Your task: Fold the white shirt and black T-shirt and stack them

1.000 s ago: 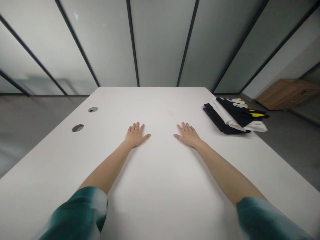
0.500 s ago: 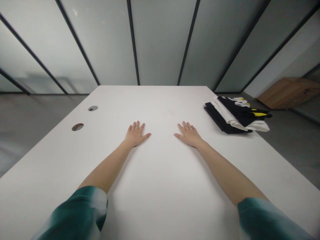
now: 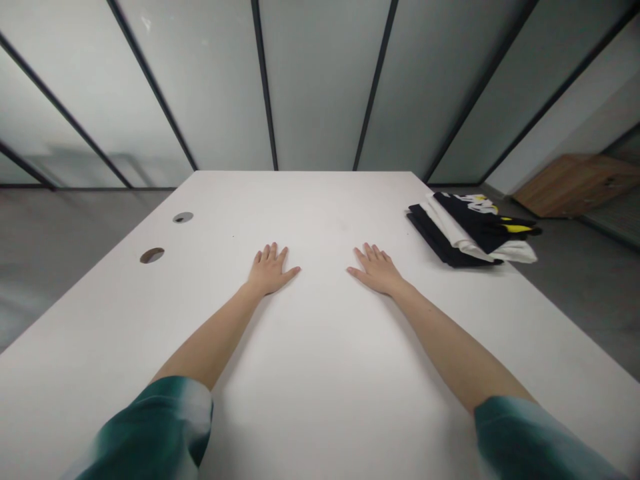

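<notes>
My left hand [image 3: 269,271] lies flat on the white table [image 3: 310,347], palm down with fingers spread, holding nothing. My right hand [image 3: 377,271] rests the same way a short distance to its right, also empty. Green-and-white tie-dyed sleeves [image 3: 160,427] cover my forearms near the bottom of the view. The nearest thing to my right hand is a folded pile of clothing [image 3: 470,230], black and white garments with yellow markings, lying at the table's far right edge. Neither hand touches it.
Two round cable holes [image 3: 152,255] sit in the table's left part. Beyond the far edge stands a frosted glass partition [image 3: 320,87] with dark frames. A grey floor [image 3: 65,253] lies on both sides, and a low wooden cabinet [image 3: 575,185] stands at the right.
My hands have not moved. The whole view has shifted only very slightly, as from a small head movement.
</notes>
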Tool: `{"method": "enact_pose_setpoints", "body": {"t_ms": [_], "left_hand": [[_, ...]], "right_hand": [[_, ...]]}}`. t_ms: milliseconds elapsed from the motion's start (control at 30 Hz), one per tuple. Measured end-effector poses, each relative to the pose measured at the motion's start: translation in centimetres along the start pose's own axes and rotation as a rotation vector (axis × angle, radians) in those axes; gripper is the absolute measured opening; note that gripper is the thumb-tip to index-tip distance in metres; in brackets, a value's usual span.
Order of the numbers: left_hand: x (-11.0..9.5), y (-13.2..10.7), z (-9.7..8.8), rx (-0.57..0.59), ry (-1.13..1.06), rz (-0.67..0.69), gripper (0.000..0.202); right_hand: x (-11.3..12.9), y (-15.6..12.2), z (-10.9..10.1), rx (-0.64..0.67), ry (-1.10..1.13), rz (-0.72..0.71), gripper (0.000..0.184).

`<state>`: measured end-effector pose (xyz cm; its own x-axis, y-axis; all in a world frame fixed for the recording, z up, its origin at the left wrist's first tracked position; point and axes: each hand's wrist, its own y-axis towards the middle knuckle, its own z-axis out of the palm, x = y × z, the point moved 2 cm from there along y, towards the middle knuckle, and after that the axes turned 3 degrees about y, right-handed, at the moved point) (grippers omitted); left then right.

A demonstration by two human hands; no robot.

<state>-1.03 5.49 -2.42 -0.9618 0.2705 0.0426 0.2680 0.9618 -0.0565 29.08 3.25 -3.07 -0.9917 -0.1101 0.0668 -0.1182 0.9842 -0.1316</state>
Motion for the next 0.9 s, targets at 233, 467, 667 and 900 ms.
{"method": "enact_pose_setpoints", "body": {"t_ms": [233,467,667,900], "left_hand": [[0.00,-0.03,-0.01,0.002,0.010,0.000,0.085],[0.10,0.03,0.16,-0.004,-0.028,0.004,0.086],[0.08,0.10,0.23,-0.009,-0.034,0.006,0.087],[0.09,-0.02,0.22,-0.013,-0.043,0.007,0.087]], "right_hand": [[-0.05,0.03,0.06,0.003,0.005,-0.002,0.088],[-0.17,0.03,0.10,0.003,0.010,-0.007,0.089],[-0.47,0.22,0.50,-0.021,0.006,-0.014,0.091],[-0.52,0.26,0.57,-0.003,-0.006,-0.004,0.090]]}}
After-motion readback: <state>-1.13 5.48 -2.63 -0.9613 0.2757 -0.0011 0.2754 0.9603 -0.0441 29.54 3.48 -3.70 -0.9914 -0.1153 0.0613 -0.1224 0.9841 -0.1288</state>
